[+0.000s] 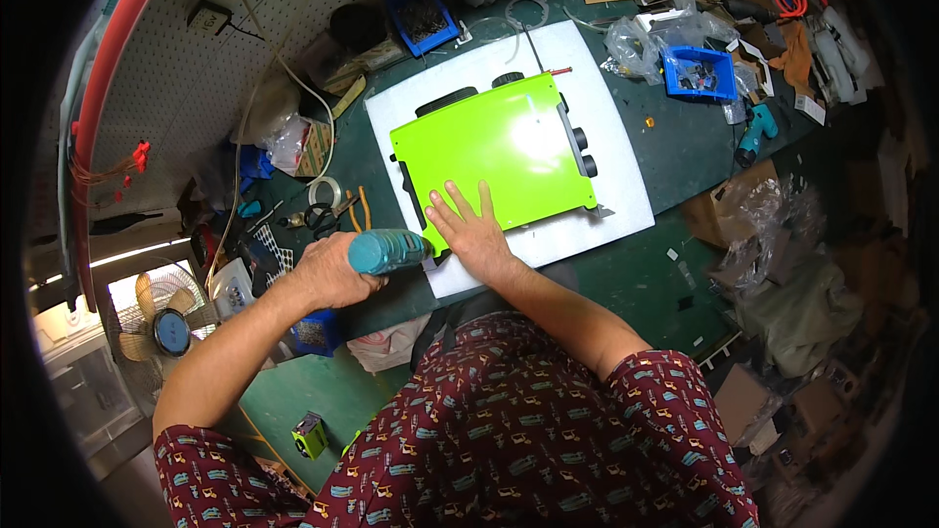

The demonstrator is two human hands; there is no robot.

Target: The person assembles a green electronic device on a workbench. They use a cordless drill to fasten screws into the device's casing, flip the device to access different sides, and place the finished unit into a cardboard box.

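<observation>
A bright green metal casing (494, 161) with black knobs along its right side lies on a white foam sheet (621, 186). My left hand (331, 272) is wrapped round a teal cordless drill (383, 252). The drill's front end is at the casing's near-left corner; its tip is hidden from view. My right hand (473, 240) rests flat on the casing's near edge, just right of the drill, with fingers spread.
On the green bench stand a blue bin of small parts (421, 22) and another blue bin (699, 73). A second teal drill (755, 135) lies at the right. Orange-handled pliers (362, 207) and a tape roll (325, 192) lie left of the foam. A fan (164, 318) stands lower left.
</observation>
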